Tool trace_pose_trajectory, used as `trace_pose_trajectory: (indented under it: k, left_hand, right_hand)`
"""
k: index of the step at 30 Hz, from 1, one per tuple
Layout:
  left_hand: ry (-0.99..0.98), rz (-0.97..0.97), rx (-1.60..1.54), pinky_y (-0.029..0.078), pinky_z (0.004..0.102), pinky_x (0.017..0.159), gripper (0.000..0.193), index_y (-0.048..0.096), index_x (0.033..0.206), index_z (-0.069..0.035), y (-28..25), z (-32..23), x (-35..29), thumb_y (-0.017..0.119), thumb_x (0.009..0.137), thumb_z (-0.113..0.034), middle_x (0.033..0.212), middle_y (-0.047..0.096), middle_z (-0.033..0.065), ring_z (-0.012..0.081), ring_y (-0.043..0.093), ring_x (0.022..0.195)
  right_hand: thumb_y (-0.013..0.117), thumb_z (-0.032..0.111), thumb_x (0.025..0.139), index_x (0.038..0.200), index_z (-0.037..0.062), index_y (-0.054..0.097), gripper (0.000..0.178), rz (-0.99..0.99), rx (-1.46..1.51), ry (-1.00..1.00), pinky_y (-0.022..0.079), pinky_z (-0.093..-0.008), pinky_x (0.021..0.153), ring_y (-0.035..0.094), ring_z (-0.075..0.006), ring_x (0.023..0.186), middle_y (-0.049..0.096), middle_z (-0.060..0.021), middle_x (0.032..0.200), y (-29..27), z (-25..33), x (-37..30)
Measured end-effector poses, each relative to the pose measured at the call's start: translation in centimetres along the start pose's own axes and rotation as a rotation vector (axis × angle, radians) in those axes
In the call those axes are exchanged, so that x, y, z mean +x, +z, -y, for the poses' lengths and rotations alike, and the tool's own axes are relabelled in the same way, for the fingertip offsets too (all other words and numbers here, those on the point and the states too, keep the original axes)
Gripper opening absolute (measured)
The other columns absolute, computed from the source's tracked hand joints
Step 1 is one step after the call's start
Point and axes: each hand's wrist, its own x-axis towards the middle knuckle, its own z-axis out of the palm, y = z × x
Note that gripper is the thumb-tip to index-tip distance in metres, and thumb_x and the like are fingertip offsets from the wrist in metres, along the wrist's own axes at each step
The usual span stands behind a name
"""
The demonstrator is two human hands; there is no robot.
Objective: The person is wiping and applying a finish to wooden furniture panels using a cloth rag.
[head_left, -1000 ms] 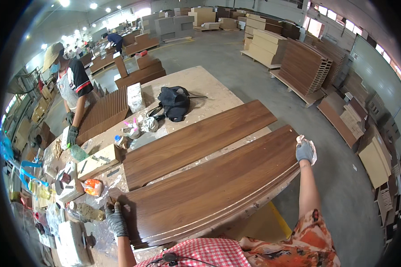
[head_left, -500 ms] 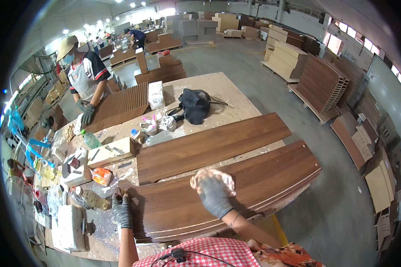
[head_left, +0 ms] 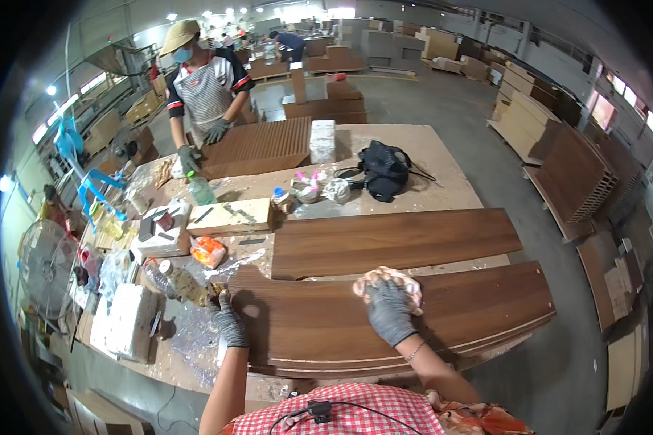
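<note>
Under my right hand (head_left: 390,313), in a grey glove, is a crumpled pinkish rag (head_left: 368,278); my fingers press it onto a dark brown wooden board (head_left: 471,304). This board lies on others like it, their pale edges showing at the near side. My left hand (head_left: 229,322), gloved too, is at the board's left end, fingers bent against its edge; the fingertips are partly hidden. Just beyond lies a second brown board (head_left: 399,239), with a narrow gap between the two. A clear bottle (head_left: 183,281) of yellowish contents lies close to my left hand.
On the worktable (head_left: 442,170) stand a black bag (head_left: 381,172), a green bottle (head_left: 200,188), an orange packet (head_left: 207,251) and white foam blocks (head_left: 132,319). Across it, a co-worker (head_left: 209,94) handles a stack of brown slats (head_left: 257,145). Stacked panels (head_left: 573,174) stand on the right.
The view has turned left, so everything sits farther right in the picture. My right hand still presses the rag on the board. The co-worker's hands have moved apart.
</note>
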Motion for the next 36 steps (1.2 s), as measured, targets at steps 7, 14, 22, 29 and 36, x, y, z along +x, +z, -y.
trace_pose_trajectory:
  k: [7,14,22,29,36]
  left_hand:
    - [-0.123,-0.074,-0.157,0.045,0.0301,0.091,0.030,0.052,0.125,-0.002,-0.3,-4.8,-3.7,0.053,0.097,-0.014,0.113,0.060,0.0057,0.0152,0.055,0.099]
    - [-0.051,-0.100,-0.081,0.046,0.0292,0.085,0.031,0.055,0.123,-0.001,-2.5,-2.0,-3.4,0.055,0.097,-0.020,0.108,0.060,0.0045,0.0140,0.055,0.094]
    - [-0.204,-0.062,-0.388,0.048,0.0271,0.081,0.028,0.055,0.118,-0.004,-1.6,-3.7,-2.7,0.060,0.093,-0.015,0.104,0.062,0.0042,0.0126,0.058,0.091]
    - [-0.376,-0.227,0.020,0.045,0.0242,0.065,0.025,0.063,0.111,-0.013,-14.5,-0.4,0.0,0.066,0.088,-0.024,0.092,0.066,-0.0024,0.0080,0.059,0.077]
    - [-0.256,0.068,0.751,0.053,0.0307,0.074,0.030,0.070,0.105,-0.002,-17.7,2.4,-2.3,0.073,0.077,-0.014,0.091,0.073,0.0077,0.0158,0.067,0.079]
  right_hand:
    - [0.056,0.020,0.085,0.106,0.0043,0.063,0.027,0.036,0.084,-0.266,0.038,-0.0419,0.100,0.049,-0.0309,0.114,0.056,-0.0126,0.118,5.4,7.9,5.9]
    - [0.053,0.023,0.090,0.110,0.0051,0.062,0.029,0.094,0.077,-0.419,0.042,-0.0426,0.096,0.050,-0.0305,0.114,0.056,-0.0125,0.123,10.7,14.9,9.7]
    - [0.051,0.025,0.091,0.118,0.0040,0.062,0.036,0.201,0.108,-0.333,0.035,-0.0464,0.106,0.048,-0.0370,0.121,0.055,-0.0175,0.128,12.8,15.4,12.4]
    - [0.053,0.022,0.089,0.121,0.0047,0.058,0.036,0.236,0.249,-0.406,0.030,-0.0478,0.109,0.041,-0.0376,0.128,0.047,-0.0176,0.139,7.2,13.1,6.5]
    - [0.052,0.020,0.091,0.124,0.0039,0.055,0.037,0.283,0.168,-0.509,0.032,-0.0477,0.109,0.042,-0.0371,0.128,0.048,-0.0204,0.135,4.9,13.4,0.9]
